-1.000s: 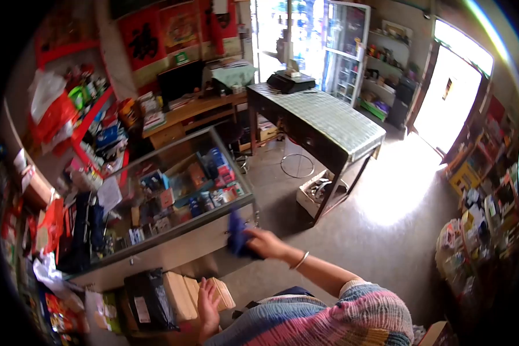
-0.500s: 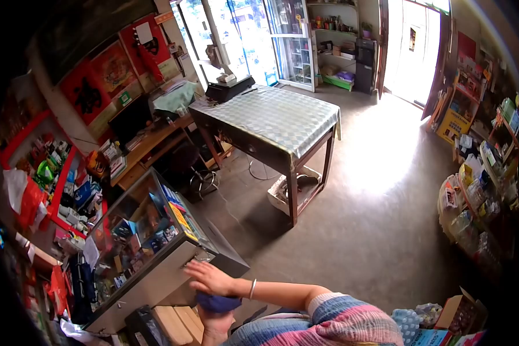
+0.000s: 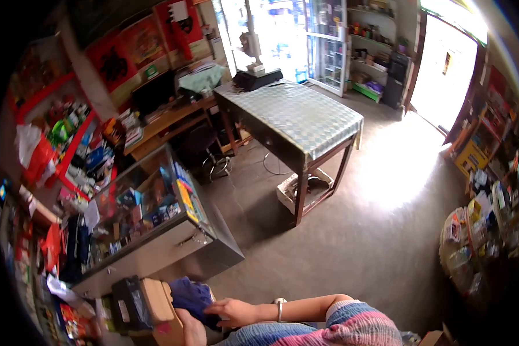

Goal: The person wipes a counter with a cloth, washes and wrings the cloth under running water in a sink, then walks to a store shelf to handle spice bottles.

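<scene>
A bunched purple-blue cloth (image 3: 189, 295) lies against the brown cardboard boxes (image 3: 157, 300) at the bottom of the view. My left hand (image 3: 191, 328) is low at the near edge of the cloth, closed around it, with its fingers mostly hidden. From the right, my right hand (image 3: 233, 312) reaches across, its bent fingers gripping the cloth's right side. A pale bracelet (image 3: 279, 309) circles the right wrist. Just beyond the cloth stands the glass display counter (image 3: 155, 245), with keys (image 3: 200, 235) hanging at its lock.
A table with a checked cloth (image 3: 294, 118) stands ahead, a white bin (image 3: 288, 193) beneath it. Stocked red shelves (image 3: 75, 153) line the left, and goods (image 3: 473, 236) crowd the right. A stool (image 3: 199, 141) sits near the wooden desk (image 3: 150, 135).
My right hand has come down from above the bundle onto the cloth. The bundled cloth has moved lower left and now spreads loosely beside the boxes. The view has shifted slightly.
</scene>
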`<state>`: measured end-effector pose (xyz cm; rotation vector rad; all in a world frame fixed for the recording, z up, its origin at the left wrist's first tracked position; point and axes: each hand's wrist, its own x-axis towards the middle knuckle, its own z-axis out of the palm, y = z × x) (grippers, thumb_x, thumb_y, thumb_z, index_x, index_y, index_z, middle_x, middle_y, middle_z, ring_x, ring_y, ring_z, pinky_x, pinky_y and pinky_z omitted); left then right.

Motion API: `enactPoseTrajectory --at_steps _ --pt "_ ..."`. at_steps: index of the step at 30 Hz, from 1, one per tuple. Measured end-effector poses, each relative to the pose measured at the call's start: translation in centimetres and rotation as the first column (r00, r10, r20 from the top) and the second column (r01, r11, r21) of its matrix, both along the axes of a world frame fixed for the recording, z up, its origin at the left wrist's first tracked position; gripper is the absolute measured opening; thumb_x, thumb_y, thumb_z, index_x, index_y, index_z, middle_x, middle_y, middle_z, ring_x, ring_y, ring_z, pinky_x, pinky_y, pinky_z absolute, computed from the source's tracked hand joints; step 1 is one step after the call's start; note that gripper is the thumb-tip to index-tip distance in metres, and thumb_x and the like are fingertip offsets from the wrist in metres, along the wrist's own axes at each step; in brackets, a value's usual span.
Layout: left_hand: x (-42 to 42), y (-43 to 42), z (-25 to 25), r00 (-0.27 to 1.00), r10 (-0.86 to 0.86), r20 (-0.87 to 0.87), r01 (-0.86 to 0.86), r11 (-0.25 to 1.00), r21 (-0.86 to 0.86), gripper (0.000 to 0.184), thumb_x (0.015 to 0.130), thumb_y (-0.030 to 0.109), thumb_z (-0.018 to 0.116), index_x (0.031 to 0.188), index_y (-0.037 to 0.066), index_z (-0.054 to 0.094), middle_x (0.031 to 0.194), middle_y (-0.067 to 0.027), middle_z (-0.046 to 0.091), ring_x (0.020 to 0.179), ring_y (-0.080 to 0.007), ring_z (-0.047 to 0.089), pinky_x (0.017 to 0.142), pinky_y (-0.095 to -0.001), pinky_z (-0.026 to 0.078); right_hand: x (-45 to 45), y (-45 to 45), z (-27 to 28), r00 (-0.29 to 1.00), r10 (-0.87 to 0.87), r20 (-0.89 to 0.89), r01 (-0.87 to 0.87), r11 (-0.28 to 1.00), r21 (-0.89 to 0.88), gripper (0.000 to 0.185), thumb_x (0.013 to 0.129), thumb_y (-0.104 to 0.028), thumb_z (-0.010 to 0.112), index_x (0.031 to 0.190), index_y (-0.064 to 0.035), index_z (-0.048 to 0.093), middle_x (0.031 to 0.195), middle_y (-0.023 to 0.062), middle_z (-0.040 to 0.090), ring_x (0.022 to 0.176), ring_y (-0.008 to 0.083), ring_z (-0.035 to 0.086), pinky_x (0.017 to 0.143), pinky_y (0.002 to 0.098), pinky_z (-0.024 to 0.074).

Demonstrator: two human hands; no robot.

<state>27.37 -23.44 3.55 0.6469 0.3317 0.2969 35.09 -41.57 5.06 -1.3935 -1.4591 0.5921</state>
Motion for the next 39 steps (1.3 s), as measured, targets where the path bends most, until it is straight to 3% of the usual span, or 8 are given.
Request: enactPoseTrajectory --at_steps 4,8,12,20,26,33,36,39 --pt "-1.1 -0.9 1.4 0.997 0.071 0.027 -0.070 0.997 -0.020 0.046 0.095 0.036 0.027 0.111 0.005 0.057 0.107 -0.0149 0.062 0.098 -0.0304 0.059 0.088 -0.0470 0.047 -2.9 2.8 0.3 0.864 -0.252 0.436 0.287 0.958 -0.014 0.051 0.072 -0.013 0.065 0.120 -0.0060 0.050 0.105 0.0109 0.056 0.097 0.0261 0.055 0.086 0.0357 0.0430" --pt "-5.9 1.7 -1.8 0.997 -0.072 0.024 0.075 0.989 -0.126 0.041 0.094 0.032 0.031 0.112 0.003 0.055 0.109 -0.0146 0.061 0.098 -0.0272 0.059 0.089 -0.0395 0.046 -4.0 4.9 -0.9 0.988 -0.146 0.048 0.149 0.987 -0.059 0.032 0.076 -0.009 0.059 0.108 -0.0053 0.060 0.094 0.0155 0.061 0.088 0.0296 0.060 0.081 0.0367 0.0470" --pt "-13.9 1.6 1.7 0.931 0.025 -0.364 -0.060 0.995 -0.085 0.044 0.092 0.042 0.037 0.121 0.012 0.050 0.120 -0.0080 0.055 0.110 -0.0256 0.054 0.086 -0.0448 0.047 -5.8 7.3 0.1 0.812 -0.157 -0.561 0.052 0.979 -0.199 0.027 0.091 -0.014 0.053 0.114 -0.0006 0.055 0.089 0.0053 0.061 0.083 0.0072 0.052 0.077 0.0270 0.0469" --pt "-24.3 4.3 -1.9 0.898 0.196 -0.393 -0.067 0.946 0.317 0.027 0.083 0.012 0.060 0.107 -0.001 0.058 0.090 -0.0079 0.064 0.078 -0.0167 0.062 0.065 -0.0288 0.049 -10.8 11.5 4.4 0.964 -0.262 0.045 0.261 0.965 0.016 0.024 0.076 -0.008 0.061 0.099 -0.0010 0.060 0.093 0.0163 0.058 0.089 0.0360 0.057 0.077 0.0403 0.0474" --pt "-26.4 6.8 -2.1 0.743 0.663 -0.089 -0.142 0.286 0.948 0.024 0.083 0.008 0.060 0.101 -0.007 0.056 0.087 -0.0092 0.062 0.071 -0.0156 0.054 0.066 -0.0305 0.046 -10.8 10.1 4.7 0.909 -0.403 -0.108 0.375 0.902 -0.215 0.026 0.086 -0.019 0.059 0.102 0.0011 0.060 0.093 0.0216 0.062 0.088 0.0358 0.060 0.076 0.0368 0.0477" --pt "-26.6 8.9 -2.4 0.887 0.402 -0.226 -0.372 0.914 0.165 0.038 0.089 0.015 0.053 0.125 0.005 0.043 0.102 -0.0081 0.060 0.089 -0.0197 0.063 0.071 -0.0296 0.052 -9.3 9.6 6.0 0.532 -0.234 -0.814 0.135 0.972 -0.190 0.031 0.094 -0.024 0.051 0.112 -0.0002 0.055 0.099 0.0053 0.064 0.085 0.0128 0.061 0.075 0.0254 0.0500" --pt "-23.9 7.1 -4.4 0.918 0.397 0.007 -0.395 0.913 0.102 0.041 0.087 0.014 0.055 0.125 0.006 0.043 0.115 -0.0106 0.055 0.104 -0.0216 0.056 0.085 -0.0333 0.047 -10.6 10.8 8.5 0.358 -0.040 -0.933 -0.040 0.998 -0.058 0.031 0.096 -0.021 0.045 0.118 -0.0016 0.053 0.104 0.0072 0.063 0.092 0.0156 0.062 0.081 0.0284 0.0512" --pt "-22.6 3.3 -4.5 0.957 0.276 -0.093 -0.256 0.949 0.184 0.043 0.089 0.021 0.052 0.127 0.005 0.041 0.123 -0.0118 0.050 0.113 -0.0230 0.050 0.100 -0.0370 0.037 -14.0 13.6 8.2 0.549 0.145 -0.823 -0.244 0.970 0.008 0.038 0.096 -0.029 0.046 0.125 -0.0044 0.050 0.109 0.0030 0.058 0.095 0.0100 0.051 0.081 0.0252 0.0464"
